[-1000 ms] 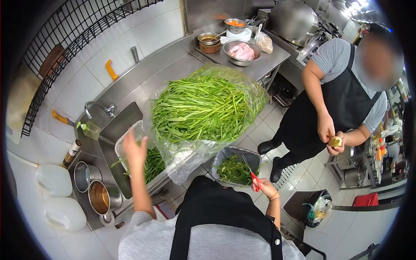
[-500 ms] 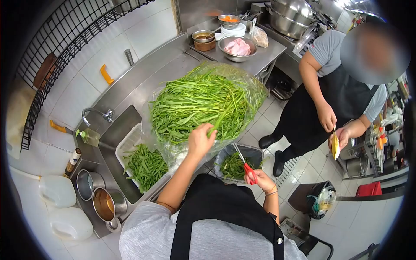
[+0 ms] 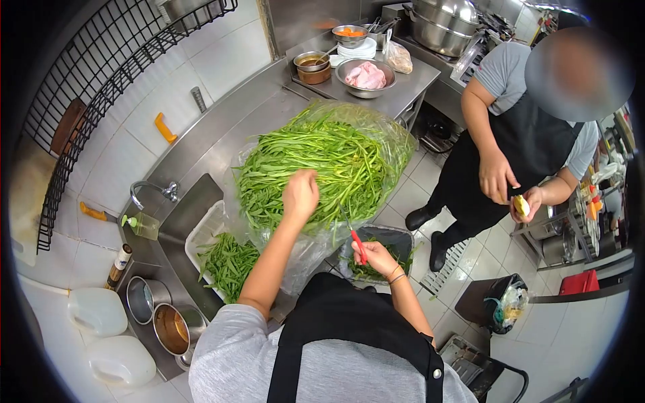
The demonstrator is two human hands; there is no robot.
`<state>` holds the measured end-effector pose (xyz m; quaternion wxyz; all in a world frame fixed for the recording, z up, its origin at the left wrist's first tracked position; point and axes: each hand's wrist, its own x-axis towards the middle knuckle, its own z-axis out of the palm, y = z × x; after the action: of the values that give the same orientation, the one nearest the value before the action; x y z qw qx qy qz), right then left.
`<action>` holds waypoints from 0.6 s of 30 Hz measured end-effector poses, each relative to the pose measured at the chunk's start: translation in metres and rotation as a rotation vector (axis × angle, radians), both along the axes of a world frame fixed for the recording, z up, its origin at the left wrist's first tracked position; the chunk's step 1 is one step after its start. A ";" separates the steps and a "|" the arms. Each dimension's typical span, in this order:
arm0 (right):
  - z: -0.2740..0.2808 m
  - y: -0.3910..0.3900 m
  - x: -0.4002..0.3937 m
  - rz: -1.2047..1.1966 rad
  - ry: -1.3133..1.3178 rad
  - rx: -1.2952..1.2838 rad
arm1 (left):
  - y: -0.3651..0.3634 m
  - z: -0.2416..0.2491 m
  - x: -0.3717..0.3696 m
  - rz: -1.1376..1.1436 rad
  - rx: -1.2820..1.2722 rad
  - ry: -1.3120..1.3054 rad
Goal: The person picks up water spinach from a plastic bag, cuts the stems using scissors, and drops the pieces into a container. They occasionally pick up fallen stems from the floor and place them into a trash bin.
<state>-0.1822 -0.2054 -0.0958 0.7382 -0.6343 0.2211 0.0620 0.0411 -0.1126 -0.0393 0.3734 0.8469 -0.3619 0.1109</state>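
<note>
A big heap of long-stemmed leafy greens (image 3: 322, 151) lies in a clear plastic bag (image 3: 400, 138) in front of me. My left hand (image 3: 300, 196) is over the near left side of the heap, fingers curled in among the greens; its grip is partly hidden. Scissors with red handles (image 3: 359, 246) are in my right hand (image 3: 376, 259), blades pointing up at the heap's near edge. Beneath them stands a lined bin (image 3: 401, 236) with green trimmings. Cut greens (image 3: 228, 267) fill a white basket (image 3: 195, 236) at the sink, left of my left forearm.
A co-worker (image 3: 517, 134) at the right handles a small yellowish item. Raw meat (image 3: 366, 75) sits in a steel bowl on the back counter. Metal pots (image 3: 176, 328) and white jugs (image 3: 121, 361) stand at left. A black bin (image 3: 480, 305) is on the floor at right.
My left hand has moved up and left onto the heap; the green stems it held no longer show. My right hand brought the scissors up and left, blades now against the greens.
</note>
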 end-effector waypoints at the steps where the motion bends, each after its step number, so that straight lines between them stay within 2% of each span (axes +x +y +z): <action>1: -0.003 0.002 0.002 0.000 -0.001 -0.004 | -0.002 0.004 0.016 0.072 -0.002 -0.087; 4: -0.002 0.008 0.001 -0.013 -0.016 0.007 | -0.002 -0.005 0.060 0.062 0.016 -0.120; 8: 0.011 0.013 -0.001 -0.047 -0.104 0.028 | 0.001 -0.002 0.077 0.096 0.104 -0.188; 10: 0.013 0.014 -0.004 -0.047 -0.122 0.031 | 0.009 0.017 0.074 0.014 0.134 -0.368; 12: 0.016 0.015 -0.006 -0.049 -0.141 0.036 | 0.017 0.041 0.060 -0.006 0.167 -0.392; 14: 0.023 0.017 -0.008 -0.033 -0.262 0.118 | 0.026 0.058 0.039 -0.111 0.180 -0.069; 15: 0.029 0.017 -0.008 0.000 -0.341 0.106 | 0.029 0.056 0.031 -0.164 0.078 -0.034; 18: 0.042 0.017 0.000 0.027 -0.362 0.139 | 0.036 0.046 0.001 -0.170 0.069 -0.038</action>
<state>-0.1823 -0.1886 -0.0535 0.8072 -0.5853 0.0711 -0.0281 0.0417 -0.0761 0.0065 0.3454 0.8231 -0.4432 0.0821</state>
